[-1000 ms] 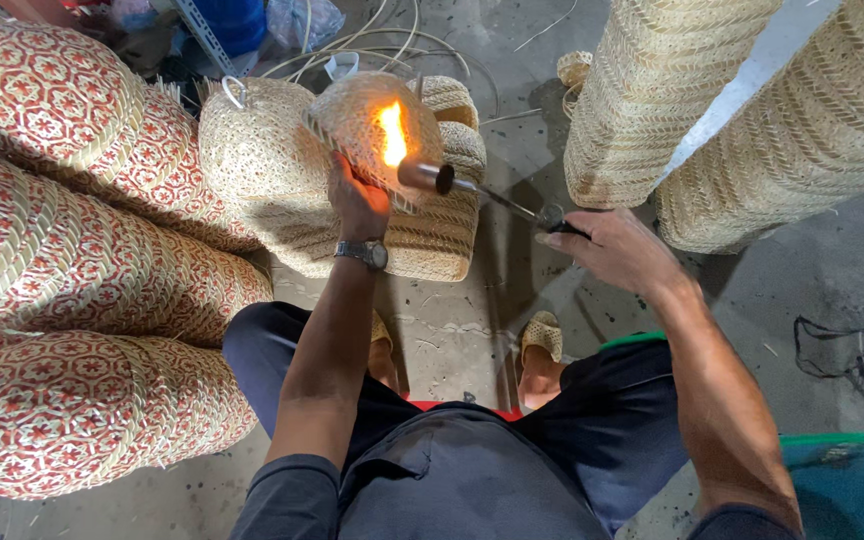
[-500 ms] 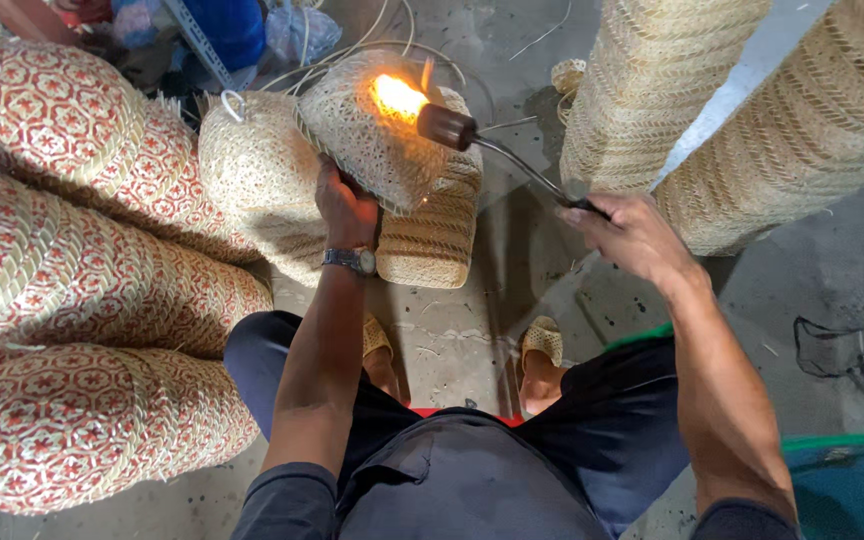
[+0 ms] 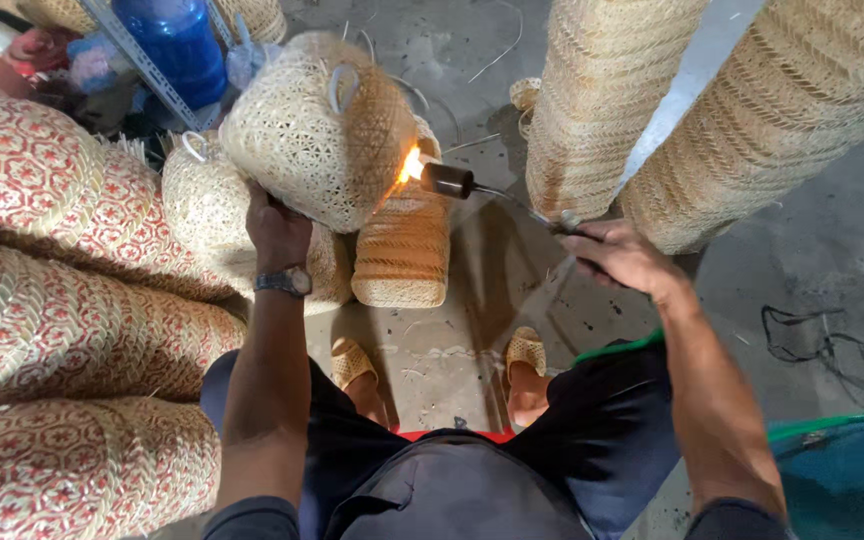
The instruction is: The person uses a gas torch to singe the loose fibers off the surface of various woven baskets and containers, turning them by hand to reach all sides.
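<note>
- The pale open-weave rattan basket (image 3: 317, 135) is held up off the floor in the left hand (image 3: 277, 228), in front of the seated person's knees and above the other baskets; it now shows its rounded side with a small loop handle, where half a second ago a flatter face was turned up.
- The flame (image 3: 410, 165) has shifted with that turn: it was licking the top of the weave, and now it plays on the basket's lower right edge, so a fresh stretch of the surface looks to be getting the heat.
- The left hand is clenched on the basket's lower rim from beneath, a dark wristwatch (image 3: 283, 281) on that wrist.
- The right hand (image 3: 620, 255) is wrapped tight around the thin metal stem of the gas torch (image 3: 449, 180), whose dark nozzle sits just beside the weave.
- Just below the flame stands a small ribbed tan woven basket (image 3: 401, 248) on the concrete floor (image 3: 452, 340), and another pale openwork basket (image 3: 202, 205) lies behind the left hand.
- To the left are piled red-and-cream patterned woven cushions (image 3: 42, 230); to the right rise two tall stacks of nested woven baskets (image 3: 602, 100).
- A blue plastic bottle (image 3: 180, 45) stands at the top left; I can make out no label on it.
- A teal tub rim (image 3: 832, 430) shows at the lower right.
</note>
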